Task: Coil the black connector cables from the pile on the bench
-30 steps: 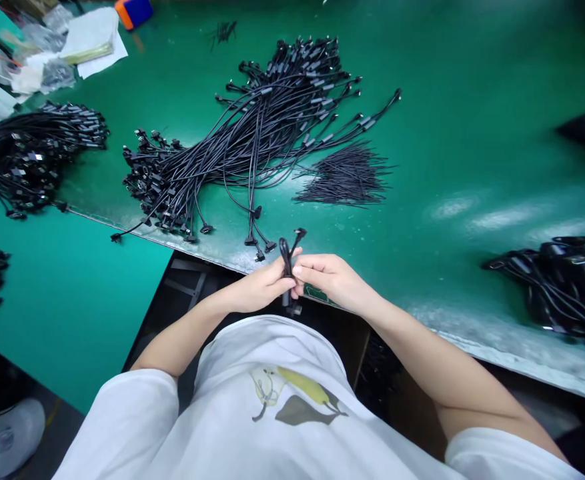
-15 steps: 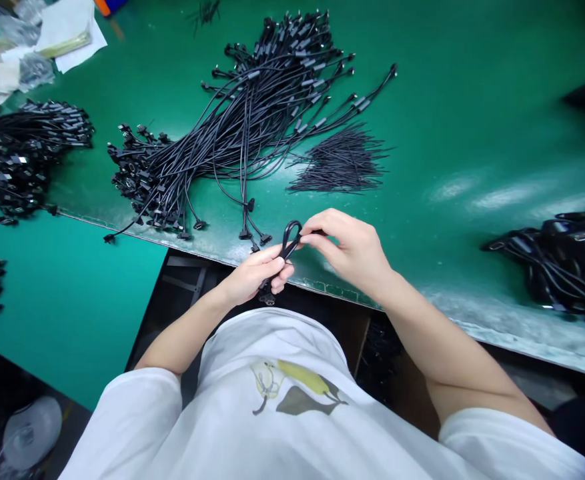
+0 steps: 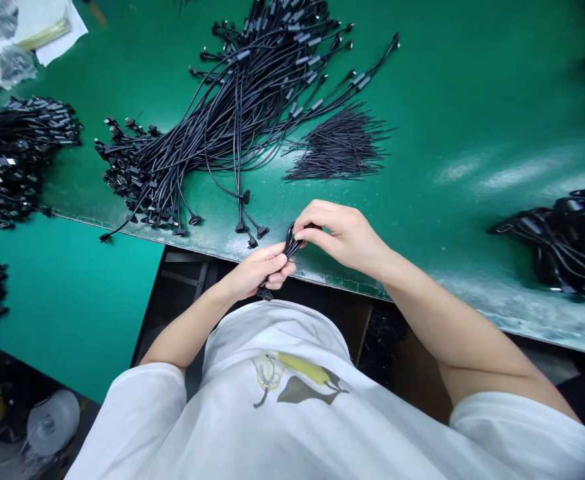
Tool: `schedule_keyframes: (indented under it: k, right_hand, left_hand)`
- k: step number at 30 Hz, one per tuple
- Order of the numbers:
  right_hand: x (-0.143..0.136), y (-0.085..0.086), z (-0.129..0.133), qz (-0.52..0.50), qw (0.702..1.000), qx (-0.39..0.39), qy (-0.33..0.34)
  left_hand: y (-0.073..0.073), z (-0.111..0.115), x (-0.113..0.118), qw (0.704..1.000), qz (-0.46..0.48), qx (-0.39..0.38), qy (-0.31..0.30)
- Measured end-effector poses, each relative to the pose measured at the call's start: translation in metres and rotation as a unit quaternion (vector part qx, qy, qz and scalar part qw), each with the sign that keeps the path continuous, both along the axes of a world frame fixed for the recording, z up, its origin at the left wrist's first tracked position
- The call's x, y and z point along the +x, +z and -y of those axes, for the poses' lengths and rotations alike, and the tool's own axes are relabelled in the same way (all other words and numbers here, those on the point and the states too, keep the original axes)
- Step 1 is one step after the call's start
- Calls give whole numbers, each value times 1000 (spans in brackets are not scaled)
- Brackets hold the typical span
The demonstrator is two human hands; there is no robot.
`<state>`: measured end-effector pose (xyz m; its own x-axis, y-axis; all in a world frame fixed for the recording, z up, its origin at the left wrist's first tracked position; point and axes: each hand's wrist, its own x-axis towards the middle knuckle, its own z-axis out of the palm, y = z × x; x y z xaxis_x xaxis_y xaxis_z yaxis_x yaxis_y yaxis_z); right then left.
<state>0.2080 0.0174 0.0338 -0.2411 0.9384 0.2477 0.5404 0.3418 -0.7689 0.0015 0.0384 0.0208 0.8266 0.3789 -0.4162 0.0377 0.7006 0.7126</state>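
A folded black cable (image 3: 291,248) is clasped in my left hand (image 3: 259,272), just off the front edge of the table. Its connector end (image 3: 265,293) hangs out below my fingers. My right hand (image 3: 339,237) pinches the top of the folded loop between thumb and forefinger; a short dark end pokes out by its palm. Beyond my hands lies a pile of thin black ties (image 3: 339,147). To its left spreads a large heap of black cables (image 3: 222,120) with connectors at both ends.
More cables (image 3: 27,147) are heaped at the far left, and a pile of coiled cables (image 3: 567,247) sits at the right. Papers and plastic bags (image 3: 27,40) lie at the upper left. A white spool (image 3: 53,421) stands low at the left. The green table's edge (image 3: 352,285) runs before me.
My right hand has shifted slightly left and closed in on the cable. The open loop that stood above my left hand is now gathered into a narrower bundle. The view has tilted a little.
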Motion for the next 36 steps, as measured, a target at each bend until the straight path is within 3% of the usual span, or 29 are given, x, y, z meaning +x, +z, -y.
schedule_keyframes:
  k: [2,6,8,11,17,21,24,27,29,30,31,32,33,34,35,36]
  right_hand:
    - [-1,-1,-1,15,1000,10,-11]
    - [-7,5,2,125,984,116,-55]
    - [-8,7,6,196,970,147,2]
    - [-1,0,12,286,944,131,94]
    - [26,-27,34,320,940,88,-71]
    - [20,-35,44,350,929,99,-65]
    - [6,-41,48,387,914,115,-49]
    - [-3,-43,56,383,917,93,-57]
    - [5,-44,62,368,925,63,-76]
    - [15,-44,67,364,925,44,-97]
    - [30,-44,73,365,921,25,-133]
    - [49,-44,81,369,910,8,-187]
    - [72,-43,92,375,891,-2,-255]
    - [99,-40,105,381,863,-4,-332]
    - [127,-37,119,389,825,5,-411]
    - [157,-33,134,395,781,19,-483]
  left_hand:
    - [1,-3,1,1000,0,3,6]
    - [7,-10,3,1000,-9,25,13]
    - [9,-14,2,999,-18,38,-18]
    - [7,-19,-3,997,-23,51,-54]
    - [-5,-21,-11,995,-29,78,48]
    - [-14,-20,0,982,-66,160,80]
    - [-20,-20,12,950,-104,260,139]
    - [-21,-19,20,920,-145,332,146]
    - [-17,-22,18,888,-200,397,122]
    - [-15,-27,14,854,-238,449,111]
    - [-14,-34,9,803,-277,511,130]
    - [-15,-43,2,733,-322,578,159]
    - [-18,-52,-5,658,-360,638,178]
    - [-21,-62,-12,602,-396,674,163]
    - [-26,-71,-18,586,-419,682,126]
    - [-31,-78,-23,596,-433,671,81]
